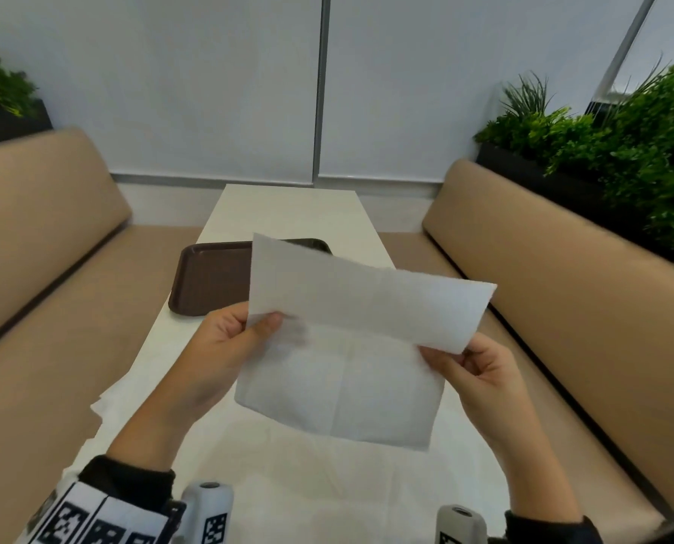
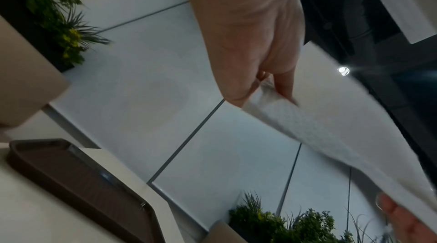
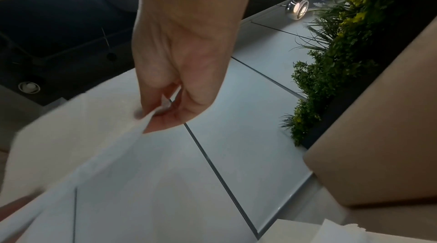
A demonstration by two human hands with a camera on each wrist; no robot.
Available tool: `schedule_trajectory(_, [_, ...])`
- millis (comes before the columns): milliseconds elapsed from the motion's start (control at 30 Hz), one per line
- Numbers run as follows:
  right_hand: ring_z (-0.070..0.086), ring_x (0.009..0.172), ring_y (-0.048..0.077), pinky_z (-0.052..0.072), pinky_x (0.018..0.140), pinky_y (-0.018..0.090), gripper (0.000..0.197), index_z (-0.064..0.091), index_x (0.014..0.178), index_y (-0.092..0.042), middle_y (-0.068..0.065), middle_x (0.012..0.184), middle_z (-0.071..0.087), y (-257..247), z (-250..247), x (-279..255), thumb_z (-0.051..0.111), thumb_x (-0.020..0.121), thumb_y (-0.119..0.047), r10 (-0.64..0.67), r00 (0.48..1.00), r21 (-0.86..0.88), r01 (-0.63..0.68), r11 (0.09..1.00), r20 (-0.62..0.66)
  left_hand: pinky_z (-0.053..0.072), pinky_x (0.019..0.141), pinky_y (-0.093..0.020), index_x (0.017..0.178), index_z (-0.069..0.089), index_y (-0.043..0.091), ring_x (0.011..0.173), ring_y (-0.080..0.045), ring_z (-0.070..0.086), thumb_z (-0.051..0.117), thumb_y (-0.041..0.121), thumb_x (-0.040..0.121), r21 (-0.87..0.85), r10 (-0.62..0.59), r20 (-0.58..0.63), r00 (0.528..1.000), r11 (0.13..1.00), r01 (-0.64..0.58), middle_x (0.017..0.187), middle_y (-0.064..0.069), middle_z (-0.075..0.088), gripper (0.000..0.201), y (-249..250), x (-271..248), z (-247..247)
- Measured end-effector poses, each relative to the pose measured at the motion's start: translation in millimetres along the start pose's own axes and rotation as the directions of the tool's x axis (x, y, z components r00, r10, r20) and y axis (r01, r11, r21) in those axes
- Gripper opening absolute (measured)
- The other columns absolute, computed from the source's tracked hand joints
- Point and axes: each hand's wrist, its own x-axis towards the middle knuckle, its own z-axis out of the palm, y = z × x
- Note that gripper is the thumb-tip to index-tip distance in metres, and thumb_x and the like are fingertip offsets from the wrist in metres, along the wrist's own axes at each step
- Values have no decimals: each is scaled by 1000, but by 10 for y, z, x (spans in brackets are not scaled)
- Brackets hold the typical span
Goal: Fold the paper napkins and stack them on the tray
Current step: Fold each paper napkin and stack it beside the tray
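A white paper napkin (image 1: 351, 347) hangs in the air above the table, its upper half bent over along a horizontal crease. My left hand (image 1: 225, 347) pinches its left edge at the fold, and my right hand (image 1: 480, 371) pinches its right edge. The left wrist view shows the left hand (image 2: 260, 79) gripping the napkin (image 2: 331, 116) between thumb and fingers. In the right wrist view the right hand (image 3: 175, 101) pinches the napkin (image 3: 94, 144). A brown tray (image 1: 210, 280) lies on the white table (image 1: 288, 214) behind the napkin, partly hidden by it; what shows of it is bare.
More white napkins (image 1: 107, 402) lie at the table's left edge near my left forearm. Tan bench seats (image 1: 53, 229) flank the table on both sides. Green plants in dark planters (image 1: 602, 151) stand behind the benches. A white wall closes the far end.
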Motion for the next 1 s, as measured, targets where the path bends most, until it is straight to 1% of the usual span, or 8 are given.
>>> schedule_trajectory(233, [67,75,16,51,60,20,55,73,64,-13,3,87,72,17,-90,-9,44,80,31,-32,995,19,30,999,98,51,52,-23,73,69,23,69,-15,62,66,25,73,14,-23,4,1000,1000,23,81,0,64,3,10,-19,-63])
schedule_trajectory(367, [67,93,17,52,76,21,58,76,69,-20,-1,98,72,57,-142,-14,47,81,28,-82,982,-127,104,986,169,46,47,-28,75,62,17,63,-22,56,39,24,91,-41,-198,-25,980,980,197,72,-4,59,29,50,8,-93])
schedule_trajectory(500, [62,108,15,49,87,22,62,77,76,-24,-7,109,68,50,-212,-44,44,82,28,-39,947,-227,117,967,320,42,57,-29,72,61,20,62,-17,51,75,44,61,100,-125,21,992,987,123,69,-2,54,30,76,43,-180])
schedule_trajectory(567, [51,124,10,42,98,21,57,76,84,-27,-13,122,61,-1,-271,-52,43,77,18,51,889,-264,80,961,454,50,60,-24,75,64,20,63,-14,58,86,39,53,213,-94,133,987,975,64,72,-2,59,36,104,65,-208])
schedule_trajectory(667, [29,141,10,25,114,26,45,72,104,-28,-12,143,43,-145,-163,25,53,72,-2,151,729,-289,66,955,668,53,66,-25,76,71,18,74,-15,65,76,17,76,370,-127,301,945,929,7,82,-1,69,5,250,102,-93])
schedule_trajectory(733, [34,139,11,27,114,31,37,69,113,-25,-8,142,44,-191,35,151,59,79,-13,172,656,-350,151,924,735,55,80,-32,80,74,21,90,-16,68,66,10,85,521,-157,415,896,848,-92,97,1,73,15,338,152,17])
schedule_trajectory(900, [64,97,10,51,92,37,23,74,107,-19,-12,101,69,-217,329,410,61,91,-31,231,699,-480,182,858,677,52,87,-32,81,76,31,96,-9,66,64,9,88,666,-136,517,845,684,-297,96,11,69,26,465,251,199])
schedule_trajectory(1000, [65,86,33,51,81,50,39,74,102,-34,5,91,74,-134,255,469,53,85,-62,254,712,-521,182,834,655,51,82,-23,86,77,27,93,-6,66,62,3,88,680,-86,494,865,658,-323,94,12,71,28,471,312,182])
